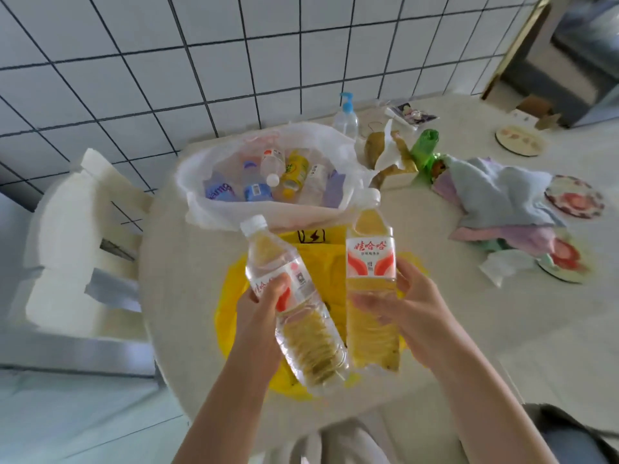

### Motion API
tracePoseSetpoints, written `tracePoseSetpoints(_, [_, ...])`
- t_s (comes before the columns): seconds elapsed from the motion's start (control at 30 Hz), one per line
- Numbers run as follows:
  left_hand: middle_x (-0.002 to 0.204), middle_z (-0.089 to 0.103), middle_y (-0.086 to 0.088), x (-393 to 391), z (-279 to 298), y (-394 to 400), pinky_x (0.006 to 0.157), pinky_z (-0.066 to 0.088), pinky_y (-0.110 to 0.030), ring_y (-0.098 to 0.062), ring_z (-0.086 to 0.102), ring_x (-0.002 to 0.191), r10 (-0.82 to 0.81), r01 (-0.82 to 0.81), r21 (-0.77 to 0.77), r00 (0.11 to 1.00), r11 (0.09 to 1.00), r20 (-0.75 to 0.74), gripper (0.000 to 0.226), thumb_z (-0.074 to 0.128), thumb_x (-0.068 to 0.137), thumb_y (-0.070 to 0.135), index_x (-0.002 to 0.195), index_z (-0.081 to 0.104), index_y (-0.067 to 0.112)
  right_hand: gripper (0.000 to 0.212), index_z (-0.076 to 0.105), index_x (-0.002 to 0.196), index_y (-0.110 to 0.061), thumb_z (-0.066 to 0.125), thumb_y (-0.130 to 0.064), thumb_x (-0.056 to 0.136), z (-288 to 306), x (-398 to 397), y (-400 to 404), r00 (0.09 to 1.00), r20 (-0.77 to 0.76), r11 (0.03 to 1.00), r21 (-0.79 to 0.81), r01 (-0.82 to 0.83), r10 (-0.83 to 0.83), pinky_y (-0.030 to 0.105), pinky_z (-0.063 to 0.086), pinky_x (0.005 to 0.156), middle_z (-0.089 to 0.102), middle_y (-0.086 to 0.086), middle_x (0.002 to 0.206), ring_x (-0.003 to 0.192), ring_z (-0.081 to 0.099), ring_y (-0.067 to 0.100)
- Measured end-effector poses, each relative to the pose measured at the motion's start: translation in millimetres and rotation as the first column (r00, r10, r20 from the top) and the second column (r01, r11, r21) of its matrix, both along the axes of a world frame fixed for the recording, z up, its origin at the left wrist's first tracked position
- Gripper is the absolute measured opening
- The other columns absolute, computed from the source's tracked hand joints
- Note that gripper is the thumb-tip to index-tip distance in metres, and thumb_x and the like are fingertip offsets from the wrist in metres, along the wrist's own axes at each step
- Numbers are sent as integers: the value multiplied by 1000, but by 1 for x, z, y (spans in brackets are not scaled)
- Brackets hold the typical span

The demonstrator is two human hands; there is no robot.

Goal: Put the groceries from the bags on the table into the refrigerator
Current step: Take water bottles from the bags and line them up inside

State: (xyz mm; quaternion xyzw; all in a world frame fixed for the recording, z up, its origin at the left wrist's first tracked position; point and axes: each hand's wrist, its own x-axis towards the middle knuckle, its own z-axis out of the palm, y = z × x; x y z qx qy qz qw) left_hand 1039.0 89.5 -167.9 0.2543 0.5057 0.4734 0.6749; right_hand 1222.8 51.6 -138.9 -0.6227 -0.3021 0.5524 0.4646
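My left hand (264, 303) wraps one clear plastic water bottle (294, 306), my right hand (405, 306) grips another clear red-labelled bottle (370, 283) at two o'clock; squeeze firmly, carry both upright.

Your non-grocery stock, placed from the pump bottle (345, 117): behind it, the white tiled wall (201, 61); to its right, a round coaster (520, 141) and folded cloths (495, 195) on the desk (469, 313); far left, white foam blocks (72, 236).
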Motion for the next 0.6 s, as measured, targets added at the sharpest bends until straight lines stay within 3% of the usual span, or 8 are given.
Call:
tracePoseSetpoints(0.2, [85,69,-13,-7,1,-67,60,56,-36,-25,70,71,-81,81,-76,997,994,-2,48,83,61,22,104,67,7,74,59,119,-20,87,-20,50,-4,-4,-80,1000,17,999,-41,7,-7,33,51,67,73,-2,99,87,71,22])
tracePoseSetpoints(0.37, [97,72,-16,-11,4,-137,78,58,-50,-36,70,89,-39,36,-32,992,999,-124,69,82,47,38,109,67,12,73,61,114,-19,87,-26,47,-5,-6,-143,998,29,998,-30,-58,59,35,49,67,73,2,98,91,69,29])
tracePoseSetpoints(0.47, [92,73,-11,-15,1,-188,80,57,-48,-33,69,87,23,-28,-17,979,999,-201,62,81,46,38,102,69,16,66,61,113,-19,84,-21,52,-9,-7,-183,992,37,992,-21,-123,124,35,50,67,73,1,97,88,68,27])
tracePoseSetpoints(0.6, [91,73,-11,-25,-3,-264,82,57,-48,-31,70,85,132,-142,-29,966,989,-221,29,79,74,15,101,69,15,64,60,114,-17,87,-8,57,-11,-15,-238,981,14,981,0,-193,193,26,52,63,72,1,100,88,70,24])
